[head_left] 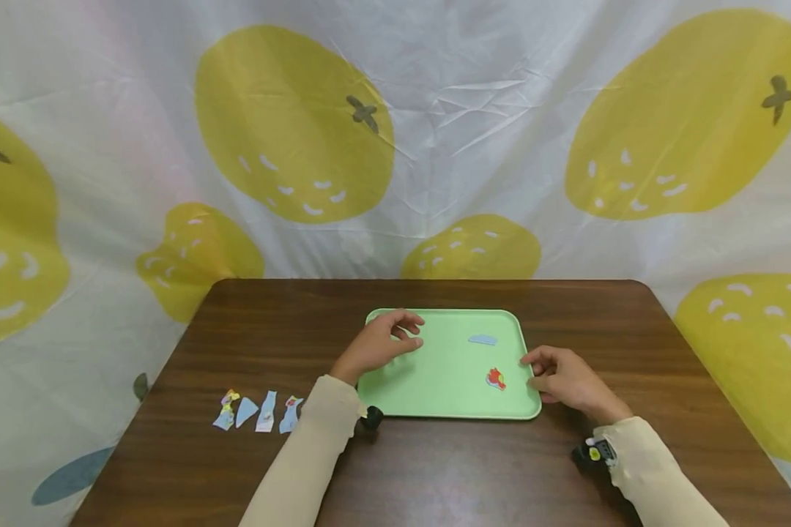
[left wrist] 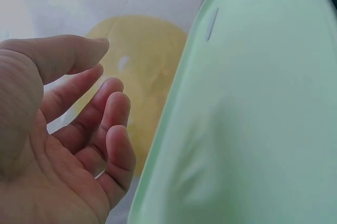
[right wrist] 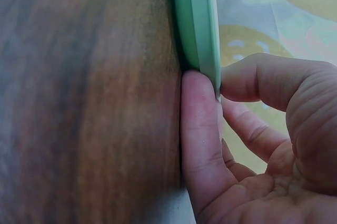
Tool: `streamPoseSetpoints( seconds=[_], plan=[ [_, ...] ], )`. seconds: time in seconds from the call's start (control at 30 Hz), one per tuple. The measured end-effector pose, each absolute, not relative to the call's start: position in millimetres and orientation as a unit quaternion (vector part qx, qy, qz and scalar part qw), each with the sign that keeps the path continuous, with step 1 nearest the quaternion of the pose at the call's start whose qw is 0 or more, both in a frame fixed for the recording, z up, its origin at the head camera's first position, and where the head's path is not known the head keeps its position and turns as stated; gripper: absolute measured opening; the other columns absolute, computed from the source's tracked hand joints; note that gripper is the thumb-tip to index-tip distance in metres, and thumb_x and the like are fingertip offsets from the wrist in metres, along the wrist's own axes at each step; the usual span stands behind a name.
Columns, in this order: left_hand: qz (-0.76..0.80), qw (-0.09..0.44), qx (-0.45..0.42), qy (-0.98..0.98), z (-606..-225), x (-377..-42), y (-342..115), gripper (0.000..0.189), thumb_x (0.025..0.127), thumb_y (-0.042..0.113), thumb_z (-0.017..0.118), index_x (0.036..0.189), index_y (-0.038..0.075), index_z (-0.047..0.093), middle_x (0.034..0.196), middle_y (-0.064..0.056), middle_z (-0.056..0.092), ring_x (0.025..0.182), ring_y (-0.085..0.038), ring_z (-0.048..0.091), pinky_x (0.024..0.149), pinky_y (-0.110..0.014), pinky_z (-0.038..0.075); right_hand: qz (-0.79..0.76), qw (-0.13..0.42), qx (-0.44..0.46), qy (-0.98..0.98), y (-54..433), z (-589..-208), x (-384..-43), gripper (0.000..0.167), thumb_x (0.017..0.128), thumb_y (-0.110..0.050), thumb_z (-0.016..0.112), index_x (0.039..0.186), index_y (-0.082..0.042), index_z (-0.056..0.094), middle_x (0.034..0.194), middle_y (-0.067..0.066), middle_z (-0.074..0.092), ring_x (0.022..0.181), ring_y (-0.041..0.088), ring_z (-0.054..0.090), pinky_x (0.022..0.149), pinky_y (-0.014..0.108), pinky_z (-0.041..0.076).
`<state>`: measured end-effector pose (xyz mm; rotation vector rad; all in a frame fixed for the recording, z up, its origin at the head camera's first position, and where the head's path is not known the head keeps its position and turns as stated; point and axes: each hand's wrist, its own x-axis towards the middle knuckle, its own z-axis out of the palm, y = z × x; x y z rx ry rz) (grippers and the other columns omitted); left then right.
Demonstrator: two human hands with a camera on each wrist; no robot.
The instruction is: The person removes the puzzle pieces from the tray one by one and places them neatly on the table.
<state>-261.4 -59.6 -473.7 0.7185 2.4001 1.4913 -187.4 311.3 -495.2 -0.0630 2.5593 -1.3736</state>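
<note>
A light green tray (head_left: 435,384) lies on the brown table. My right hand (head_left: 570,377) pinches its right rim; in the right wrist view the thumb (right wrist: 253,79) is on one side of the tray's edge (right wrist: 202,23) and a finger (right wrist: 200,124) on the other. Over the tray's left part hovers my left hand (head_left: 379,344), fingers loosely bent and nothing between them, as the left wrist view also shows. Two paper scraps lie in the tray's right half: a pale blue strip (head_left: 483,339) and a red piece (head_left: 496,378).
Left of the tray, several torn paper pieces (head_left: 266,411) lie in a row on the table (head_left: 435,476), pale blue with some yellow and red; my left sleeve (head_left: 310,446) runs beside them. A curtain with yellow fruit prints (head_left: 296,124) hangs behind the table.
</note>
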Motion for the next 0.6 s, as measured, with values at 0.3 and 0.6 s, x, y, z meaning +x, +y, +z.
streamPoseSetpoints(
  seconds=[0.3,0.6],
  plan=[
    [0.498,0.136,0.255,0.817,-483,-273,-7,0.041,0.1,0.027,0.075,0.135,0.009,0.067,0.131,-0.009,0.069,0.108,-0.017,0.064,0.083,-0.032,0.054,-0.476,0.119,-0.024,0.871,312,-498,-188,0.036,0.091,-0.002,0.073,0.127,0.0,0.067,0.106,0.015,0.057,0.089,0.023,0.06,0.07,0.035,0.064],
    [0.518,0.135,0.247,0.808,-488,-281,28,0.04,0.1,0.026,0.076,0.136,0.011,0.067,0.133,-0.009,0.069,0.109,-0.015,0.065,0.086,-0.032,0.055,-0.479,0.11,-0.023,0.871,314,-499,-189,0.036,0.091,-0.002,0.074,0.126,-0.001,0.068,0.105,0.014,0.057,0.088,0.023,0.06,0.069,0.035,0.064]
  ],
)
